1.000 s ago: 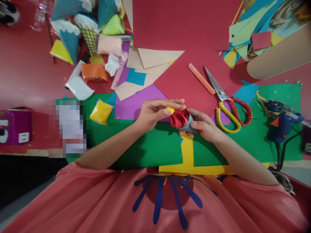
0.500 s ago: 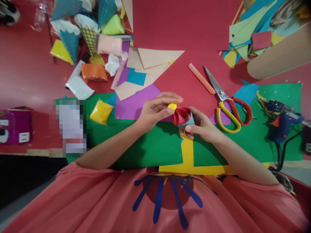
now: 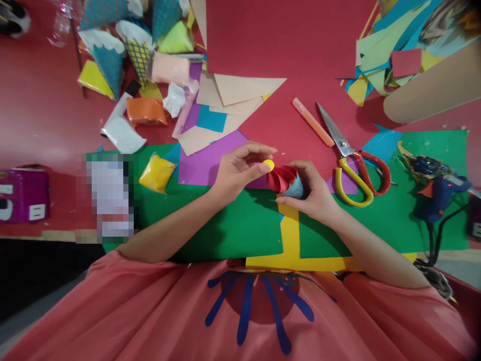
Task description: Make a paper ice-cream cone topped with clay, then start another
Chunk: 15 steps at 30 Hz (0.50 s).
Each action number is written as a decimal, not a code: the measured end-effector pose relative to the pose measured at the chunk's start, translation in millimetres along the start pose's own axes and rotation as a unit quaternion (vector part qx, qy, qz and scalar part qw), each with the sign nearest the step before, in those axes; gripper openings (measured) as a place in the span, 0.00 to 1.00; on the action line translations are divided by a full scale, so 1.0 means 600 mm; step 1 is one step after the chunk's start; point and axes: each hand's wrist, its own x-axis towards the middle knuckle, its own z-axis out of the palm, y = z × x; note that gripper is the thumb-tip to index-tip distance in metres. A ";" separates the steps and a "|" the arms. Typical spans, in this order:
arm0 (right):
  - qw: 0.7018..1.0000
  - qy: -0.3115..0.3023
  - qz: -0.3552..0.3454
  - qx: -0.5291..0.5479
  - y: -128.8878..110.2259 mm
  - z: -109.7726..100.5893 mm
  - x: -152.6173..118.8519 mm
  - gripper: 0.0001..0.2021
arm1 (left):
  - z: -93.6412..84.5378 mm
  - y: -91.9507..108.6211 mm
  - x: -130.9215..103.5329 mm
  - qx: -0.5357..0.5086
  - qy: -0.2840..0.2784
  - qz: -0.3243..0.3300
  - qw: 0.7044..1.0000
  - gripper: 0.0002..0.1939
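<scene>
Between the thumb and finger of my left hand [image 3: 240,168] is a small yellow piece [image 3: 269,164], rounded, perhaps clay. My right hand [image 3: 319,195] is closed around a paper cone [image 3: 293,187] with a blue patterned outside and curled red paper [image 3: 280,179] in its mouth. The cone lies tilted, its mouth toward my left hand, and the yellow piece is right beside the red paper's upper edge. Whether the two touch I cannot tell. My right palm hides the cone's tip. Beneath both hands are a purple sheet [image 3: 199,168] and a green sheet [image 3: 225,225].
Scissors [image 3: 343,145] and an orange stick [image 3: 313,122] lie to the right, with a blue glue gun [image 3: 439,195] beyond. A yellow packet [image 3: 157,173] is at the left. Patterned cones [image 3: 103,60] and clay packets [image 3: 146,111] crowd the upper left; a cardboard tube [image 3: 424,87] lies upper right.
The cone has turned slightly in my right hand, whose fingers have shifted around it. My left hand has barely moved and still pinches the yellow piece.
</scene>
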 end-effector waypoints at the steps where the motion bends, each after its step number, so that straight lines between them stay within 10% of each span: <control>1: 1.000 0.002 -0.005 -0.015 0.001 -0.001 -0.001 0.31 | 0.001 0.000 -0.001 0.004 0.006 0.005 1.000 0.12; 15: 0.996 -0.005 -0.057 -0.071 -0.008 -0.004 0.000 0.23 | -0.002 -0.002 -0.002 0.068 -0.010 0.088 0.994 0.09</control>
